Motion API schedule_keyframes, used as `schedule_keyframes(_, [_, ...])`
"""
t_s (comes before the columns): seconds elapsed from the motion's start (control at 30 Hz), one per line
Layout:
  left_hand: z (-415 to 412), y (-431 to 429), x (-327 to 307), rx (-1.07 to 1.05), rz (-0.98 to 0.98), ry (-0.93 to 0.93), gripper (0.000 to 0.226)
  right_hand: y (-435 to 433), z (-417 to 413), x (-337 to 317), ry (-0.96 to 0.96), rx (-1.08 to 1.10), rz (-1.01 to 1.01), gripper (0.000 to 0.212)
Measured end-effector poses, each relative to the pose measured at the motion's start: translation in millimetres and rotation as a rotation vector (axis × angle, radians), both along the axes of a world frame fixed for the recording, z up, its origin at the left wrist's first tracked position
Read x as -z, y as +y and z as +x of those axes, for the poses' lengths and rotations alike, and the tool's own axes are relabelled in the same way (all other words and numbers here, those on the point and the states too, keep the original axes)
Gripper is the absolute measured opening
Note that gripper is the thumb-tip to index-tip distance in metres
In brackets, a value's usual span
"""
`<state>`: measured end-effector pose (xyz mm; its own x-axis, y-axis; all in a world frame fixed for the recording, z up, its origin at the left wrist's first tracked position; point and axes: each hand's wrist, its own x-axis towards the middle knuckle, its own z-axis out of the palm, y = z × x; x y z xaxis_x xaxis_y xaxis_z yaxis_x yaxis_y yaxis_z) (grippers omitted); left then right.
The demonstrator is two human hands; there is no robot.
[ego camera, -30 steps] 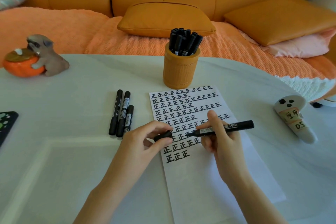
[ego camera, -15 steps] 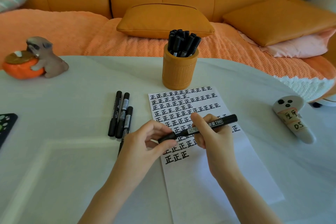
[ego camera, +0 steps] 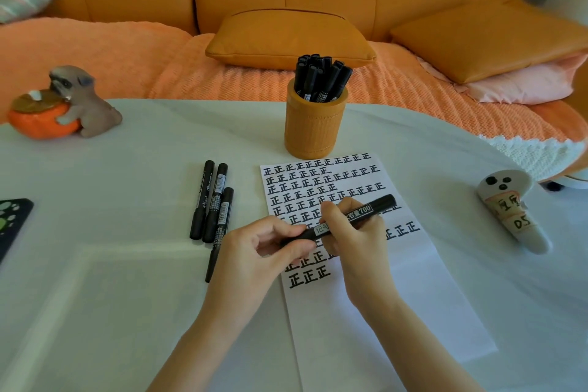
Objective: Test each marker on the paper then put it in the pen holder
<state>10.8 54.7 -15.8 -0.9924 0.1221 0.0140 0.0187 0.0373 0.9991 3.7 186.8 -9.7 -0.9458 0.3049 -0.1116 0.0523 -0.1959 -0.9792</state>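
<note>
My right hand grips a black marker by its barrel, over the white paper that is covered with rows of black characters. My left hand pinches the marker's cap end, which sits on the marker. Several more black markers lie side by side on the table left of the paper, one partly hidden under my left hand. Behind the paper stands an orange pen holder with several black markers upright in it.
A dog figurine with an orange bowl sits at the far left. A white ghost-shaped object lies at the right. A dark item pokes in at the left edge. An orange sofa with cushions lies beyond the table.
My two hands came together: the cap in my left hand went onto the marker's tip. The marker moved left and tilted up at its far end.
</note>
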Motion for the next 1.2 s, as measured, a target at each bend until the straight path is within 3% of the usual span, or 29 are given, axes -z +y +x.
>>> schedule_keyframes(0.33, [-8,2,-2,0.011,-0.023,0.03,0.015,1,-2,0,-0.013,-0.013,-0.002,0.045])
schedule_keyframes(0.5, [-19,2,-7,0.004,-0.12,0.11,0.012,12,-3,-8,-0.194,-0.158,0.239,0.067])
schedule_keyframes(0.57, [-22,-1,-7,-0.022,-0.148,0.117,0.012,19,-2,-10,-0.092,-0.084,0.425,0.064])
schedule_keyframes(0.67, [-26,-7,-5,-0.049,-0.175,0.117,0.012,26,-4,-9,0.258,0.029,0.688,0.037])
schedule_keyframes(0.73, [-27,-9,-6,-0.061,-0.168,0.119,0.01,26,-9,-8,0.463,-0.03,0.9,0.021])
schedule_keyframes(0.83, [-27,-8,-8,-0.081,-0.139,0.116,0.007,21,-15,0,0.564,-0.197,1.098,0.025])
schedule_keyframes(0.93, [-26,-8,-7,-0.084,-0.141,0.126,0.008,15,-18,4,0.599,-0.234,1.124,0.023])
schedule_keyframes(1.1, [-25,-10,-10,-0.077,-0.099,0.137,0.031,16,-31,-3,0.611,-0.281,1.184,0.02])
schedule_keyframes(1.2, [-27,-12,-12,-0.089,-0.089,0.141,0.031,23,-46,-16,0.6,-0.224,1.089,0.01])
